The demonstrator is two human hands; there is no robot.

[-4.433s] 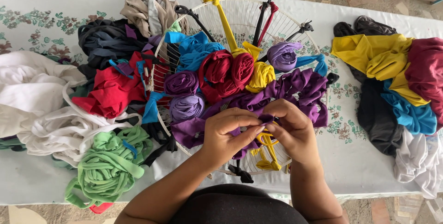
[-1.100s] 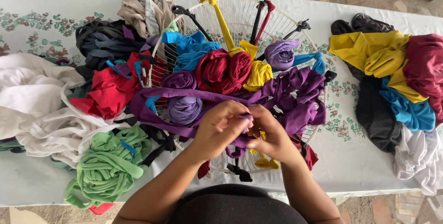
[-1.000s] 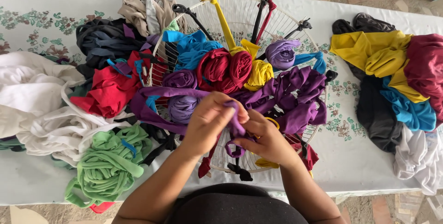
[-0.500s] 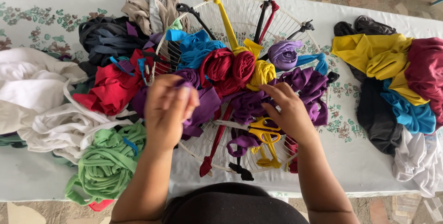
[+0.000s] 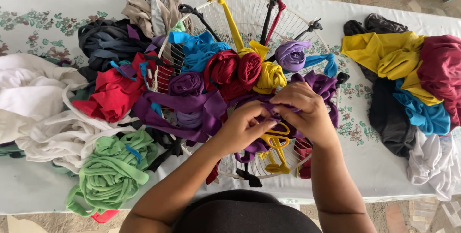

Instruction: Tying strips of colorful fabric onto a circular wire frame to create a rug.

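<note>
A table [image 5: 384,175] under a white floral cloth is carrying fabric piles along its left and right edges; stone flooring is showing beyond the far edge. At the near-edge middle, a white wire frame [image 5: 249,17] is lying flat. Half a second ago the hands were apart; now the left hand [image 5: 242,130] and right hand [image 5: 307,110] are meeting, both pinching the purple fabric strip [image 5: 192,103] over the frame.

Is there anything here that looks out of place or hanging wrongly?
Nothing looks damaged. The green strips sag over the table's near edge. Both hands, left hand and right hand, pinch a purple strip at the round white frame.
</note>
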